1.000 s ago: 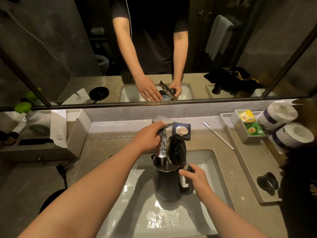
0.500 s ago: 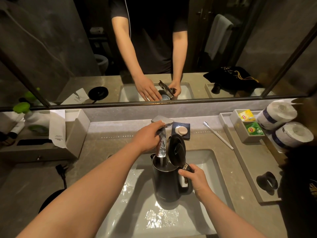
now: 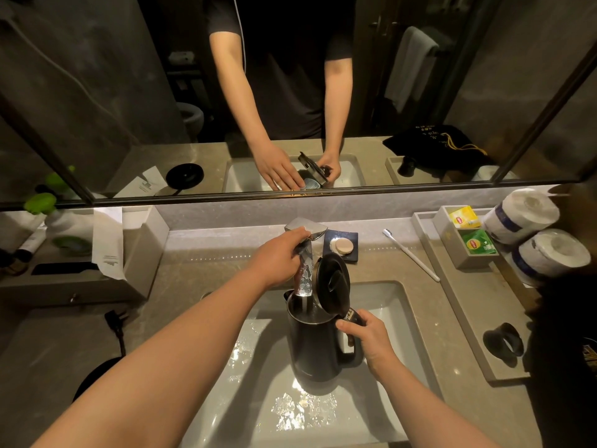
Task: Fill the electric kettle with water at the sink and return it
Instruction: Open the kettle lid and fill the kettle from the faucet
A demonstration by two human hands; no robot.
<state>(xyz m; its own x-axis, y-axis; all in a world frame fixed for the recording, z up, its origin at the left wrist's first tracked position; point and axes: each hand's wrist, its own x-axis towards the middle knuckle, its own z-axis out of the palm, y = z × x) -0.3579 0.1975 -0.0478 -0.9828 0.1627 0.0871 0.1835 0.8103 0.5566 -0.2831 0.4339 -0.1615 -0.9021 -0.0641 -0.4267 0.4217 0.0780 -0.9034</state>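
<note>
Kettle (image 3: 315, 345) upright in sink (image 3: 392, 297), lid (image 3: 332, 282) open, water streaming in. Right hand (image 3: 366, 337) wrapped around handle; left hand (image 3: 279, 258) gripping tap (image 3: 305, 229).

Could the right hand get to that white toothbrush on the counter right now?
Probably not as things stand: the right hand is closed on the dark electric kettle's handle under the tap. The white toothbrush lies unobstructed on the counter, so it would be easy once freed.

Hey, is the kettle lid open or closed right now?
Open. The lid stands tipped up behind the kettle mouth, and water from the tap runs in.
</note>
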